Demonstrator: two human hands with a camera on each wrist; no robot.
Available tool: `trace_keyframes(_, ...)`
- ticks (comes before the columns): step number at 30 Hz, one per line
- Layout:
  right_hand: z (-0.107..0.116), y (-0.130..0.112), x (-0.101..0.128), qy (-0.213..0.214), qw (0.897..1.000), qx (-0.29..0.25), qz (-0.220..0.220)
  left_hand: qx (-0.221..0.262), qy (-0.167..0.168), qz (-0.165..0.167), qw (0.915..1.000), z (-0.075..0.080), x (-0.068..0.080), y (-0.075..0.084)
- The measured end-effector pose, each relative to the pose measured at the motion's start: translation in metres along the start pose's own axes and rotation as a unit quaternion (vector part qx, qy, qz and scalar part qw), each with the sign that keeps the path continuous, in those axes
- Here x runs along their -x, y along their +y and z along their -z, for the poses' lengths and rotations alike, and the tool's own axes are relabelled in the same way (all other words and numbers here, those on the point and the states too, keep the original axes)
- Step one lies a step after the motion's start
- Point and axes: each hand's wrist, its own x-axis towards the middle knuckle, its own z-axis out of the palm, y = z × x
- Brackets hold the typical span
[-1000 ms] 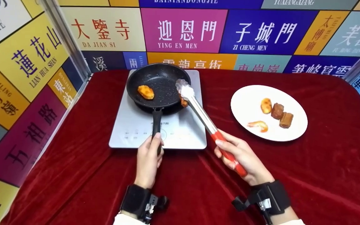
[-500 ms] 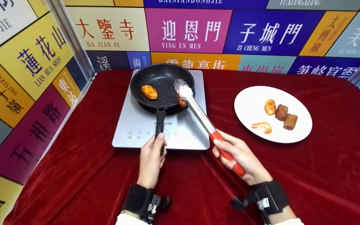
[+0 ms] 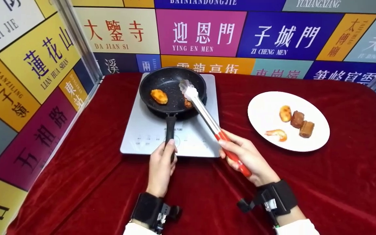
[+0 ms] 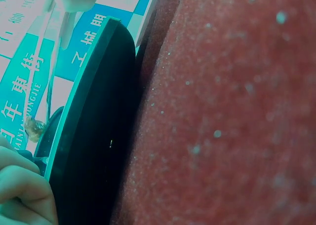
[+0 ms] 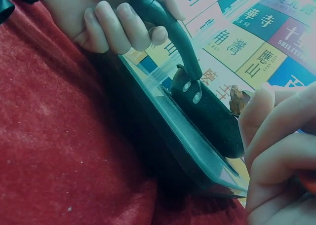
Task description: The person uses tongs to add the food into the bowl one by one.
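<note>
My left hand (image 3: 162, 168) grips the black handle (image 3: 170, 129) of a frying pan (image 3: 171, 81) in the head view. My right hand (image 3: 245, 155) holds red-handled metal tongs (image 3: 207, 116) with pale scalloped tips over the pan's right side. A brown food piece (image 3: 188, 103) is at the tong tips; in the right wrist view this brown piece (image 5: 238, 99) shows beyond my right fingers (image 5: 276, 136). Whether it touches the pan is hidden. A yellow-orange browned slice (image 3: 159, 97) lies in the pan's left half.
The pan is on a silver induction cooker (image 3: 142, 130). Right of it, a white oval plate (image 3: 263, 107) bears a shrimp (image 3: 276, 134), a yellow slice (image 3: 285, 113) and two brown chunks (image 3: 306, 129). Red cloth (image 3: 207, 202) covers the table; printed panels (image 3: 201, 32) stand behind.
The tongs and brown piece have shifted left relative to the pan, from its right rim further inside. My left hand keeps its hold on the handle. The whole head view has drifted slightly.
</note>
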Motion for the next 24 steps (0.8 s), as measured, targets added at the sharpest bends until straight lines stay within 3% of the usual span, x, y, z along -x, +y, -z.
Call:
trace_keyframes(10, -0.007, -0.008, -0.021, 0.009, 0.999, 0.05, 0.007, -0.002, -0.002, -0.002, 1.0, 0.0, 0.0, 0.001)
trace_keyframes(24, -0.015, -0.025, -0.052, 0.035, 0.989, 0.144, -0.008, 0.001, 0.003, -0.001, 1.0, 0.0, -0.001, 0.001)
